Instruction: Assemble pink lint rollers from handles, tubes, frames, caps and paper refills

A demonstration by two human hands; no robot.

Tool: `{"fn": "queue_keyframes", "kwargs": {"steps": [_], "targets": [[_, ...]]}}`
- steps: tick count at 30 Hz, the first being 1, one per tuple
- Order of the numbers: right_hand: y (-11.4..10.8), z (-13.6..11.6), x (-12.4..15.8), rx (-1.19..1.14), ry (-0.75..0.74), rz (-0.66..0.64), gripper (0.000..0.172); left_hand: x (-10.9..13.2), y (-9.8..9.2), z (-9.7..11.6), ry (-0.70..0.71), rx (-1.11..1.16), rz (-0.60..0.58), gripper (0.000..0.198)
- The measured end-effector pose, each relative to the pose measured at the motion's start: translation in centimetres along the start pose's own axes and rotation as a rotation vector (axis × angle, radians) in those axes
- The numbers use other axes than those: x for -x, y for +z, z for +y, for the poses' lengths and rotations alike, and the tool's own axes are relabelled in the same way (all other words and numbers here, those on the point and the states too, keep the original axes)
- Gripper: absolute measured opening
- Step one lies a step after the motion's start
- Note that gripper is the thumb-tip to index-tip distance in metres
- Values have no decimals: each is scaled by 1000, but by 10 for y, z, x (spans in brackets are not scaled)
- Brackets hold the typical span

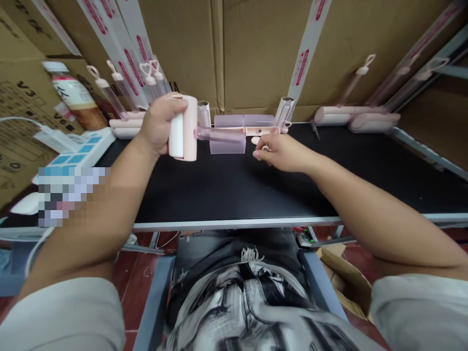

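My left hand [155,122] is wrapped round the pink head of a lint roller [190,129], whose white sticky roll faces left. Its clear pink handle [219,135] points right, toward my other hand. Over the black table, the fingers of my right hand [287,152] are pinched on a small pale pink piece [265,147]; its shape is mostly hidden. Beside those fingertips lies a pink oval piece [256,140]. Behind the handle sits a translucent purple cover [227,145], close to an open pink casing [262,130].
Lint rollers with heart-shaped loops stand at left and at right, including one pink roller [334,116]. A drink bottle [75,95] and a power strip [82,151] are at the left. Cardboard boxes [252,53] wall the back of the black table [219,190].
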State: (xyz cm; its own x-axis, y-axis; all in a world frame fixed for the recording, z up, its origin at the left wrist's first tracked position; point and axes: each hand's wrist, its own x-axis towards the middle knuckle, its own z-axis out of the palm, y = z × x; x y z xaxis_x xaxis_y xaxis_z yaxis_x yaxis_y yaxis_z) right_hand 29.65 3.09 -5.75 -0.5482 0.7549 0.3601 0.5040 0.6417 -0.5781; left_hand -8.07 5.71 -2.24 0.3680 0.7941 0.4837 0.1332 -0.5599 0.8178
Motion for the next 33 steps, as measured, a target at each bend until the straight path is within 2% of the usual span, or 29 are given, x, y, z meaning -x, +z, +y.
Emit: {"fn": "queue_keyframes", "kwargs": {"steps": [3,5,8,10,12,13,15,16,18,20,22,24,27,30,33], "targets": [[14,8,-1,74,-3,-56,42,7,36,16,-109,43,18,61],[17,10,-1,115,18,-98,37,12,56,28,-113,35,47,61],[5,12,0,143,56,-151,27,18,76,41,-45,79,131,66],[-10,11,2,149,77,-159,32,20,84,46,30,50,158,68],[-26,2,3,128,80,-107,36,22,89,49,83,-51,138,67],[-32,-7,4,73,62,-16,38,24,91,50,93,-115,118,66],[-41,-34,6,-99,-10,153,42,27,96,53,97,-237,74,62],[-43,-51,6,-181,-54,172,43,29,99,54,92,-278,54,59],[-45,-86,3,-257,-124,123,41,31,105,56,68,-307,7,54],[-44,-115,-6,-220,-183,-23,35,33,111,56,57,-281,-37,50],[-42,-129,-20,-164,-223,-177,27,32,115,53,74,-220,-76,47],[-39,-129,-35,-117,-236,-272,18,31,118,49,90,-142,-114,46],[-34,-119,-51,-75,-238,-304,13,29,120,41,59,-62,-146,54],[-32,-119,-55,-51,-253,-309,16,28,120,34,43,-23,-142,66],[-33,-130,-53,83,-328,-347,22,28,121,30,76,-17,-122,74]]}}
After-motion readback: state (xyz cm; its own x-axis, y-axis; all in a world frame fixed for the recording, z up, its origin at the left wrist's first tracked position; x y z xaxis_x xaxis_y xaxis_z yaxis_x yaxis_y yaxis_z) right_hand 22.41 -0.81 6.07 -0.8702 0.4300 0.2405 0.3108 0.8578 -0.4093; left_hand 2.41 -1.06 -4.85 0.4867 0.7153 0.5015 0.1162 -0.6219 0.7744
